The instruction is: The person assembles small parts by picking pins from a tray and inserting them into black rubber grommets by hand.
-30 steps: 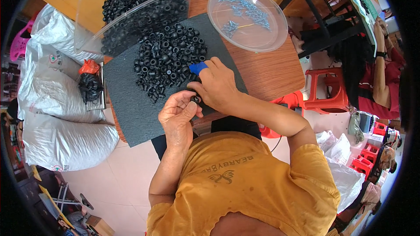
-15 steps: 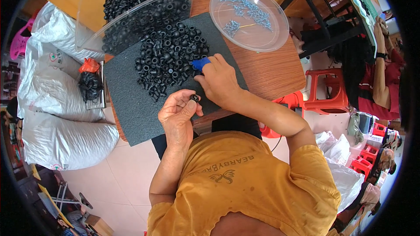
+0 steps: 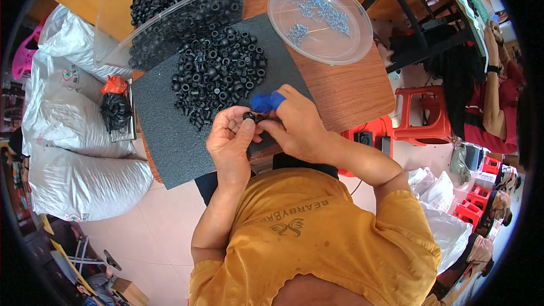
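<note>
Over the near edge of the dark grey mat [image 3: 164, 153], my left hand [image 3: 231, 141] pinches a small black ring-shaped part [image 3: 249, 116] between thumb and fingers. My right hand [image 3: 297, 122], with blue wrapping [image 3: 263, 102] on a finger, is closed right beside it. Its thumb and forefinger grip another small dark piece [image 3: 264, 117], which meets the left hand's part; the fingers partly hide where they join. Just beyond both hands lies a heap of loose black parts [image 3: 221, 68], some domed, some hollow like short tubes.
A clear plastic bin [image 3: 164, 25] full of similar parts stands behind the heap. At the back right, a shallow round tray [image 3: 326, 51] holds tiny blue pieces on the wooden table [image 3: 354, 90]. White sacks [image 3: 85, 181] line the left; a red stool [image 3: 422, 116] stands right.
My right hand has come back from the heap's edge toward me, now meeting my left hand with a small dark piece in its fingers. My left hand still holds its black part.
</note>
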`<state>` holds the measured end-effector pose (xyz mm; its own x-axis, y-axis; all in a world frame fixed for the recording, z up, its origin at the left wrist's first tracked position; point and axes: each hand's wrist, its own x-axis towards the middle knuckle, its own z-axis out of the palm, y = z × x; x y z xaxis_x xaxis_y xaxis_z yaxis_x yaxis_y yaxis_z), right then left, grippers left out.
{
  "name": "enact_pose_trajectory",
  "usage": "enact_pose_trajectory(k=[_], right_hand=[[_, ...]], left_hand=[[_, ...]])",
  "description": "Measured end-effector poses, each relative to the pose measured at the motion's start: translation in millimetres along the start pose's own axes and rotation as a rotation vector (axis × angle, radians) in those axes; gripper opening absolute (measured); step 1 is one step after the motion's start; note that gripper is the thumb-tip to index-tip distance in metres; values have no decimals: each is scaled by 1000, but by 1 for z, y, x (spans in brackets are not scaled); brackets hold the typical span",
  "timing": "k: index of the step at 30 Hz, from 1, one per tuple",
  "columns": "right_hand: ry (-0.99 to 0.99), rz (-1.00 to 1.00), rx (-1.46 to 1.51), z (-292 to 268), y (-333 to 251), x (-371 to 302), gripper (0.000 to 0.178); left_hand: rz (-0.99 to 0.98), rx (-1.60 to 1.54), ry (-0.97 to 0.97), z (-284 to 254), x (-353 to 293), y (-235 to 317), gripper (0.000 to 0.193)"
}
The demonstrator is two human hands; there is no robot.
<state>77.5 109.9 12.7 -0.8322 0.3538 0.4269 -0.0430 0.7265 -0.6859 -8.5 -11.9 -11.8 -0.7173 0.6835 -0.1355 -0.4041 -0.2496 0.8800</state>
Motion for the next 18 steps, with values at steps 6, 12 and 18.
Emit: enact_pose_trajectory(k=[6,12,18], right_hand=[[110,-179,-112,12,0,-3,30],[189,-210,-105,12,-1,-3,32],[150,-263,-115,8,1,-5,32]], left_hand=[[54,37,-1,4,1,-1,19],[-51,-122,22,4,3,1,17],[-67,-119,14,6,2,4,15]])
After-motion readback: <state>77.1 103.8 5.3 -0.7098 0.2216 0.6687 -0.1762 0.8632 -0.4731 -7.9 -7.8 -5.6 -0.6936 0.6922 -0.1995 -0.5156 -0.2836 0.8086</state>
